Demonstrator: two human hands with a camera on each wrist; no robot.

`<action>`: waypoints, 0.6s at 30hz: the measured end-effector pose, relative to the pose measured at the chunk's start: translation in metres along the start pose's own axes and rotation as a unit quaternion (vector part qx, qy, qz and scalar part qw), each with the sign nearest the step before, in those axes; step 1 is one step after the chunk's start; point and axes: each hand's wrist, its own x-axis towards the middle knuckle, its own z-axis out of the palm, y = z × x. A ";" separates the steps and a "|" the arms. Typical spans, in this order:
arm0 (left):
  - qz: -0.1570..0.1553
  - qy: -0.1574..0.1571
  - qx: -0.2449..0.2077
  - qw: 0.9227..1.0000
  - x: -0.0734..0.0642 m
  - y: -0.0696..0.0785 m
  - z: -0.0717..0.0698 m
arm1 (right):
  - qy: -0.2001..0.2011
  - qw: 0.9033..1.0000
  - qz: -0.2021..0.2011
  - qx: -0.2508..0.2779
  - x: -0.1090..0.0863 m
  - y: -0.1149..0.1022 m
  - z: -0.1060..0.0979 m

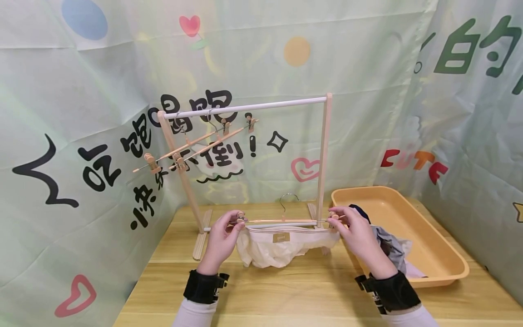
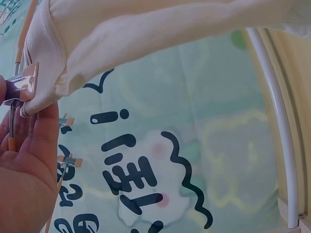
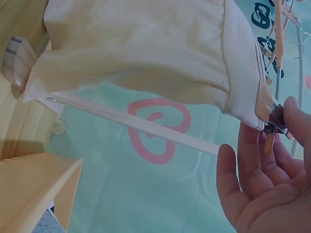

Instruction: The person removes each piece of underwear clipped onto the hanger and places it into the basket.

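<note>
A cream fabric garment (image 1: 269, 253) with a small tan label (image 1: 281, 237) hangs by its waistband from a clip hanger (image 1: 265, 221). My left hand (image 1: 220, 240) pinches the hanger's left clip (image 2: 29, 83), whose jaws sit over one end of the waistband. At the other end, my right hand (image 1: 359, 234) holds the right clip (image 3: 265, 104) between thumb and fingers, with the waistband corner in it. The hanger's metal hook (image 1: 289, 195) points up. In the right wrist view the lower cloth drapes loosely.
Behind the garment stands a wooden rack (image 1: 324, 159) with a white top rail (image 1: 253, 106). Two more clip hangers (image 1: 216, 144) hang at its left side. To the right, an orange tray (image 1: 433, 227) contains crumpled grey, dark and pale cloth (image 1: 390, 247). A printed curtain (image 1: 359, 91) surrounds the wooden table (image 1: 286, 295).
</note>
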 end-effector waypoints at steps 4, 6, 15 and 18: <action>0.001 0.004 0.001 1.000 0.001 0.013 -0.001 | 0.006 1.000 -0.007 0.001 0.001 0.000 0.000; 0.001 0.005 0.000 1.000 0.001 0.022 -0.003 | 0.008 1.000 -0.008 0.000 0.001 0.000 -0.001; -0.021 -0.004 -0.004 1.000 0.002 0.038 -0.006 | 0.012 1.000 -0.015 -0.002 0.000 -0.001 -0.001; -0.034 -0.006 -0.006 0.999 0.002 0.038 -0.007 | 0.017 1.000 -0.024 -0.002 0.000 -0.002 -0.001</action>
